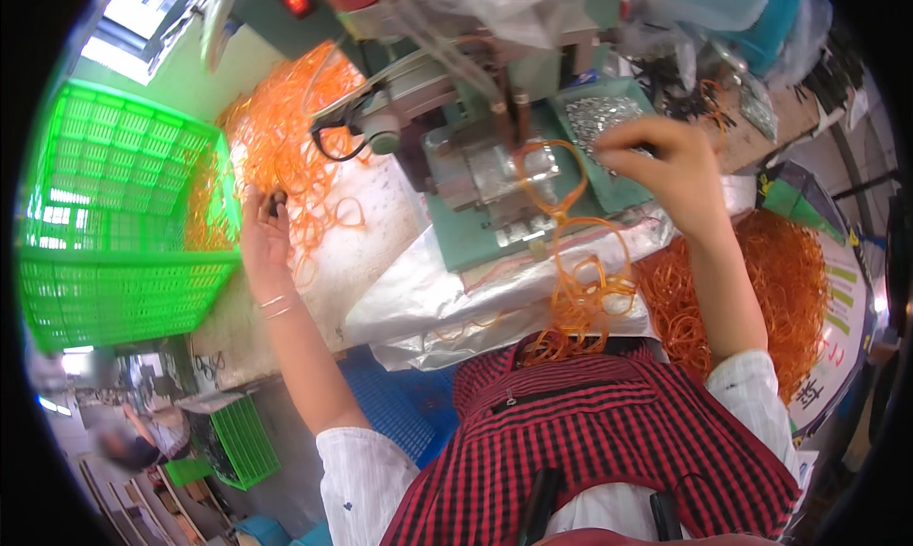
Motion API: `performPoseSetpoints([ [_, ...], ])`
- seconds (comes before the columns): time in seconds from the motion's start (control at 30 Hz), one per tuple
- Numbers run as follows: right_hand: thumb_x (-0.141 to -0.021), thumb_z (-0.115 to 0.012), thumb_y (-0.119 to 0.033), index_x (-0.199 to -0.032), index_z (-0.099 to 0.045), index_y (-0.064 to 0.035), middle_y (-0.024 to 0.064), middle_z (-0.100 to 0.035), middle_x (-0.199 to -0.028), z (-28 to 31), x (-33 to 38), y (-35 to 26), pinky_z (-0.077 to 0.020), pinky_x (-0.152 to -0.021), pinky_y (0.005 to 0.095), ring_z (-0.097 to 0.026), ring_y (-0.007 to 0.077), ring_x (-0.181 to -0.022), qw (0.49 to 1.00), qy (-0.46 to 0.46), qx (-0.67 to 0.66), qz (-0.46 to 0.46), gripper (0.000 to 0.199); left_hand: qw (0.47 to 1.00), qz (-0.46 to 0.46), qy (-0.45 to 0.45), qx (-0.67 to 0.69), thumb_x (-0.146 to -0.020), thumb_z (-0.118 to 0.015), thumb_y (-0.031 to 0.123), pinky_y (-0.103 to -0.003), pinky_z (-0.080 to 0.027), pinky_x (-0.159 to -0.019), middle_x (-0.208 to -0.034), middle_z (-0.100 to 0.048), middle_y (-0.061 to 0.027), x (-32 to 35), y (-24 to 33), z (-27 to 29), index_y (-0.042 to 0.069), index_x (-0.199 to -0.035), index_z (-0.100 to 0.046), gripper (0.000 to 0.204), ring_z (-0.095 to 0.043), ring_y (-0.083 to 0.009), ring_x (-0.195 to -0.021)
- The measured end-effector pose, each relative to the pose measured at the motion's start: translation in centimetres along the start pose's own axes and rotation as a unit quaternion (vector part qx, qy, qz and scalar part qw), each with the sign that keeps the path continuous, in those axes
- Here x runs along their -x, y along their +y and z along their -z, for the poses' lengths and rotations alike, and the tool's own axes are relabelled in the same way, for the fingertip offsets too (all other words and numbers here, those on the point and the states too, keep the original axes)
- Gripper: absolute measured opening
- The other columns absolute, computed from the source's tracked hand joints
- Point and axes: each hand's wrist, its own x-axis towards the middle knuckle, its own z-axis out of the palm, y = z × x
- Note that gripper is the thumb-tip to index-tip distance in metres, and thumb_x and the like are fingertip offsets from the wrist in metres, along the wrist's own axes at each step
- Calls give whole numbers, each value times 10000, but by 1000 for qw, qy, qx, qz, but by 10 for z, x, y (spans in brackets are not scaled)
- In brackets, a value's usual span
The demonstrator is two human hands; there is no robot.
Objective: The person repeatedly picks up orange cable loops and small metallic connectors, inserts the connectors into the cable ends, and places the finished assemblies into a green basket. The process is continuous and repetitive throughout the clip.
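Note:
My left hand is by the rim of a green plastic basket, beside a heap of thin orange loops. Its fingers are curled, with a small dark thing at them that I cannot make out. Over a green tray of small silvery metal pieces, my right hand is pinched; what its fingertips hold is hidden. Between the hands stands a bench machine with a metal work plate. One orange loop lies across its front, and more loops hang toward my lap.
A large sack full of orange loops stands at the right. Silvery sheeting covers the bench edge before me. Under it is a blue basket. A red light glows on the machine's housing. Another person is at the far left.

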Motion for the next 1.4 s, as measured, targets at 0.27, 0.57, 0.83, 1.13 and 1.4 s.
performPoseSetpoints([
  [0.27, -741, -763, -74, -1235, -562, 55, 49, -684, -809, -52, -30, -8, -492, -734, 280, -638, 126, -772, 994, 18, -106, -9, 549, 995, 79, 26, 52, -952, -657, 117, -204, -527, -643, -917, -669, -56, 4, -67, 11, 29, -1057, -650, 138, -638, -153, -827],
  [0.57, -764, -733, -47, -1249, -585, -16, 13, -697, -840, -73, -29, -20, -479, -742, 249, -634, 89, -816, 966, 54, -254, 1, 508, 996, -86, -17, -13, -978, -611, 116, -261, -540, -799, -970, -683, -101, -13, 42, -29, -28, -1135, -625, 213, -648, -178, -884],
  [0.83, -778, -635, 17, -1363, -531, -13, 108, -659, -1204, -44, 9, -30, -464, -992, 324, -635, 199, -1098, 978, 12, -202, 44, 595, 847, -461, -153, -217, -923, -661, 56, -273, -522, -733, -964, -688, -111, 186, -6, -131, -3, -1243, -563, 340, -630, -183, -771],
  [1.13, -880, -606, -37, -1107, -713, -58, 116, -735, -956, -11, 41, 96, -543, -823, 329, -714, 209, -903, 991, 70, 110, 2, 252, 537, -687, -337, -357, -679, -833, 23, -306, -525, -639, -1011, -746, -50, 195, -84, -198, 108, -908, -714, 271, -610, -224, -693],
  [1.4, -852, -641, -62, -1049, -713, -74, 73, -731, -975, 18, 1, 101, -533, -751, 312, -691, 208, -910, 975, 197, 107, 5, 210, 576, -661, -340, -342, -723, -841, 31, -304, -509, -598, -1009, -749, -67, 193, -89, -202, 103, -926, -676, 272, -619, -218, -677],
])
